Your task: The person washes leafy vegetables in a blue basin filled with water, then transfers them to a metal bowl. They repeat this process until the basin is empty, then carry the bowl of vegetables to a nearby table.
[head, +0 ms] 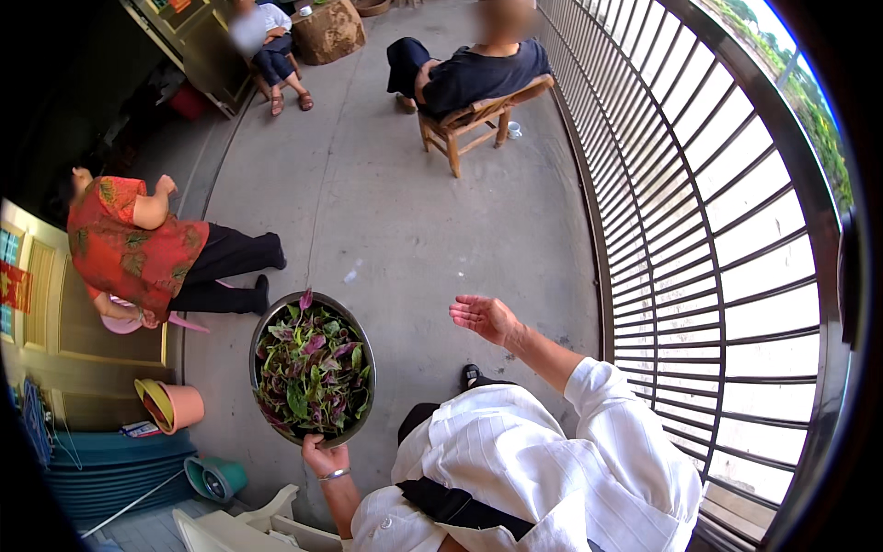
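Observation:
A round metal basin (371, 366) heaped with red-and-green leafy vegetables (314, 372) is held out in front of me at the lower left. My left hand (325, 457), with a silver bangle at the wrist, grips the near rim of the basin, its thumb over the edge. My right hand (485, 319) is raised over the concrete floor to the right of the basin, palm partly turned up and fingers extended, touching nothing. The basin's underside is hidden.
A person in a red patterned top (138, 241) stands at left beside a pink stool (121, 323). Two people sit farther off, one on a wooden chair (476, 117). Metal railing (717, 276) runs along the right. Buckets (185, 407) and a plastic chair (227, 531) are lower left.

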Motion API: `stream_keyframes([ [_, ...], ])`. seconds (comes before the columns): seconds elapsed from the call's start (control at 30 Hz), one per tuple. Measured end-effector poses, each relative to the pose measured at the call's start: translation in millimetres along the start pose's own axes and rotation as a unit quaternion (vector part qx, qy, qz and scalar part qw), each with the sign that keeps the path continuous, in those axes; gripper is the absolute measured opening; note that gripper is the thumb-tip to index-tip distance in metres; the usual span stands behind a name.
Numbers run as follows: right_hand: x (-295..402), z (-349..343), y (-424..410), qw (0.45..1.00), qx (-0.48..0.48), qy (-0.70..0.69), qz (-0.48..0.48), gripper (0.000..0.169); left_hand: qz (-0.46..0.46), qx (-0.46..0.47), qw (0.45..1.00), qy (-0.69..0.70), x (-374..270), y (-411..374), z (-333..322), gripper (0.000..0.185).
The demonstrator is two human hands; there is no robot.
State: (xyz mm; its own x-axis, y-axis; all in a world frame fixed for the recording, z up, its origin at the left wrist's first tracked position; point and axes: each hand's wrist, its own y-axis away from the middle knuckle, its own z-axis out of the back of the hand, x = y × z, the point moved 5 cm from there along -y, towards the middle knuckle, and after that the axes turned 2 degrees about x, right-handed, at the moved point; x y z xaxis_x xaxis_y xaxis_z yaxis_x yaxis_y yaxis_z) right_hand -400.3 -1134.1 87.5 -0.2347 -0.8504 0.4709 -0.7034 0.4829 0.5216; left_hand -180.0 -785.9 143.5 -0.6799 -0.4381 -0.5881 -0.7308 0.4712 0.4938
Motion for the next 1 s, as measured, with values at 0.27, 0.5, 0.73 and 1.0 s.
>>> stream_keyframes([
  [0.27,77.8,49.4,-44.3,0.988,-0.069,-0.113,0.083,0.041,0.113,0.077,0.989,-0.064,34.1,-112.6,-109.7,0.047],
  [0.5,141.6,109.7,-87.4,0.958,-0.212,-0.141,0.133,0.038,0.166,0.116,0.978,-0.052,68.0,-228.6,-218.2,0.039],
  [0.73,206.0,58.3,-166.4,0.963,-0.215,-0.114,0.115,0.033,0.209,0.135,0.968,-0.035,73.5,-327.0,-308.7,0.041],
  [1.0,256.0,-51.0,-328.5,0.99,-0.129,-0.06,0.006,0.035,0.148,0.137,0.979,-0.003,63.0,-439.1,-388.2,0.03],
])
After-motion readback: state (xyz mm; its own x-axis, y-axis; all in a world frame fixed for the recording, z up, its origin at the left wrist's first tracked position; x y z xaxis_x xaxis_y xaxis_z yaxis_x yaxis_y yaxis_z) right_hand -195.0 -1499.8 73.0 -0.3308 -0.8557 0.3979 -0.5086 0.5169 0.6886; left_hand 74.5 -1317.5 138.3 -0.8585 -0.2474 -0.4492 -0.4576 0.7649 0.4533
